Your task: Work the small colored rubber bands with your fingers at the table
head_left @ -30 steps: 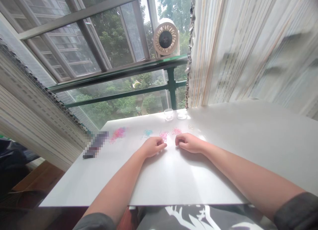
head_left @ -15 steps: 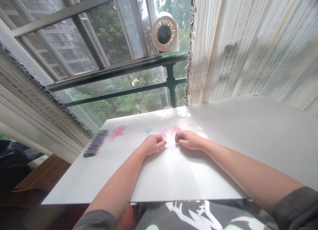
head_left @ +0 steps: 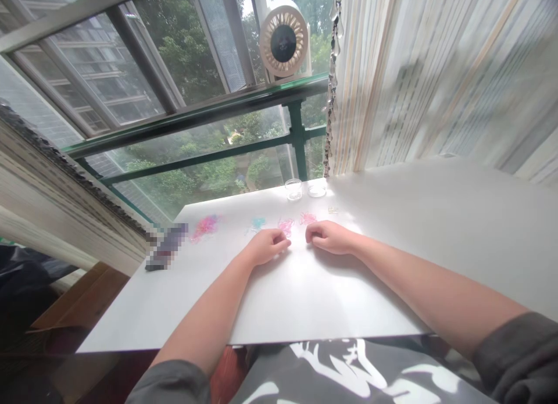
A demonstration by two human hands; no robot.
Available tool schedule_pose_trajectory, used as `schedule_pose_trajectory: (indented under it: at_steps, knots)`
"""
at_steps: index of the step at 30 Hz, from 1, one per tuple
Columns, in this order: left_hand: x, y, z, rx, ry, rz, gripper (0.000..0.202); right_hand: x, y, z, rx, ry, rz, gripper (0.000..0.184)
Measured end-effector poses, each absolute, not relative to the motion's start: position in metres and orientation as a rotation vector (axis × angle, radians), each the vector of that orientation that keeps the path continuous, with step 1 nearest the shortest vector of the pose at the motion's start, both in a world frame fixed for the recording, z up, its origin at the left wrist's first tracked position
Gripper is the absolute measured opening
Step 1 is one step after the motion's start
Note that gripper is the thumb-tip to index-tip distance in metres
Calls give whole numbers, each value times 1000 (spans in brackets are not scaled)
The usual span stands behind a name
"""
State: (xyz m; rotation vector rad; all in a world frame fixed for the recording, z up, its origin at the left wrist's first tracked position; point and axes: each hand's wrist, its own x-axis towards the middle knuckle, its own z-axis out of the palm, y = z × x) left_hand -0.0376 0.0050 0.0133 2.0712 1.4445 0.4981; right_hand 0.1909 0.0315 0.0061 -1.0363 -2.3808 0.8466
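My left hand [head_left: 267, 246] rests on the white table with its fingers curled in. Opposite it, across a small gap, my right hand [head_left: 330, 238] lies in a loose fist. Nothing shows in either one. Just beyond my left hand are a pink pile of thin bands [head_left: 286, 226] and a teal pile [head_left: 258, 223]. A reddish-pink pile [head_left: 308, 218] lies beyond my right hand, with a few pale yellowish bits [head_left: 332, 210] to its right. Farther left spreads a larger mixed-colour pile [head_left: 204, 228]. The bands are too small to make out exactly.
Two clear round containers, a taller cup [head_left: 293, 190] and a shallow dish [head_left: 317, 190], stand at the table's [head_left: 174, 311] far edge. A blurred dark object [head_left: 168, 247] lies at the left. Beyond are a window railing and a white fan [head_left: 283, 40]; curtains [head_left: 418, 90] hang on both sides.
The whole view has shifted slightly, so the table and window sit a little higher in the picture. Both hands keep their places on the table.
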Motion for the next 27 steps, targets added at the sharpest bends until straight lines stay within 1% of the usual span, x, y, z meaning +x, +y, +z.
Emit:
schedule_pose_trajectory:
  at_steps: [27]
  knots:
    - [-39, 7, 11, 2091, 1441, 496, 28, 192, 29, 10, -1043, -2392, 832, 22]
